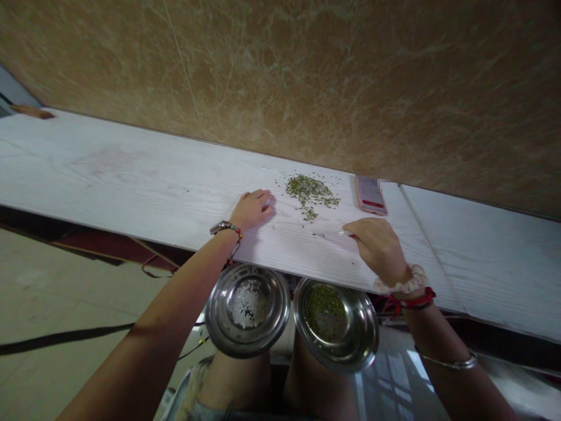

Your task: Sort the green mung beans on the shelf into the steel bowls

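A loose pile of green mung beans (309,192) lies on the white tabletop (131,169). Just left of it, my left hand (254,209) rests on the board, fingers loosely bent and somewhat apart, with no held thing visible. My right hand (377,245), to the lower right of the beans, is closed in a pinch on a small whitish object (345,233), whose exact kind I cannot make out. A few dark specks lie on the board beyond its tip. Below the table edge, a steel bowl (366,318) holds more green beans.
Another steel bowl (214,304), with white grains and some dark bits, stands left of the bean bowl; both are over my knees. A phone (370,195) in a pink case lies near the marbled wall (280,88). A brown object (33,111) sits at the far left.
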Demonstrator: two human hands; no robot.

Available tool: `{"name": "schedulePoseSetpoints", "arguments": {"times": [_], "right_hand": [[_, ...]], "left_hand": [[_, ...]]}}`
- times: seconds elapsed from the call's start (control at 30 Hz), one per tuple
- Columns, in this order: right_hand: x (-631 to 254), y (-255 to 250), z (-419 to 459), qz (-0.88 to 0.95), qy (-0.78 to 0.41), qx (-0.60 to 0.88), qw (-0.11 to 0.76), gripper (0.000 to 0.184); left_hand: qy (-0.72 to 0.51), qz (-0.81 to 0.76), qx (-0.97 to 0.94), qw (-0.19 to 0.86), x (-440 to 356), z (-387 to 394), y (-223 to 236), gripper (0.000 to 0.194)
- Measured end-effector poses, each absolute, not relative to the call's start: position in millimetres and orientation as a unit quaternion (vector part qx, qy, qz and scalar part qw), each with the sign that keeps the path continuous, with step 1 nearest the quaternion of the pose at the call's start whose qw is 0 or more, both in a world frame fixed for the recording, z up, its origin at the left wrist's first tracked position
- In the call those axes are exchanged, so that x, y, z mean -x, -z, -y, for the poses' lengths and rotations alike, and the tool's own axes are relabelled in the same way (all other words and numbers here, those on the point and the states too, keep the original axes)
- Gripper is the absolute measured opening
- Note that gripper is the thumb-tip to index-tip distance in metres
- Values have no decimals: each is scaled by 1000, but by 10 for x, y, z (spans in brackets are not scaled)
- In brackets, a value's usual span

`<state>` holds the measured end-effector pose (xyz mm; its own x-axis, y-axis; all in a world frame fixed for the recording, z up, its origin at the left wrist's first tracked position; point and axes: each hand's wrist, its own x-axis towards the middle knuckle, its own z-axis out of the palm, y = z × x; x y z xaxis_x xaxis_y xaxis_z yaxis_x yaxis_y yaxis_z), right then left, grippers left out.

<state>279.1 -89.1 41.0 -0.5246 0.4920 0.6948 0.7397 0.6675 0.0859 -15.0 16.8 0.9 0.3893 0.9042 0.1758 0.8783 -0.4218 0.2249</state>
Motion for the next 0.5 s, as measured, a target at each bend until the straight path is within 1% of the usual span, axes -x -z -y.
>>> {"name": "schedulePoseSetpoints", "arguments": {"times": [0.13, 0.33, 0.5], "right_hand": [[-2665, -436, 832, 847, 190, 350, 353, 22], [-2493, -377, 743, 865, 177, 349, 314, 23], [-2604, -396, 851, 872, 176, 327, 319, 25]], "left_hand": [[-137, -533, -833, 48, 157, -177, 5, 42], [-149, -524, -838, 38, 171, -190, 24, 42], [-135, -469, -871, 55, 177, -178, 12, 44]]}}
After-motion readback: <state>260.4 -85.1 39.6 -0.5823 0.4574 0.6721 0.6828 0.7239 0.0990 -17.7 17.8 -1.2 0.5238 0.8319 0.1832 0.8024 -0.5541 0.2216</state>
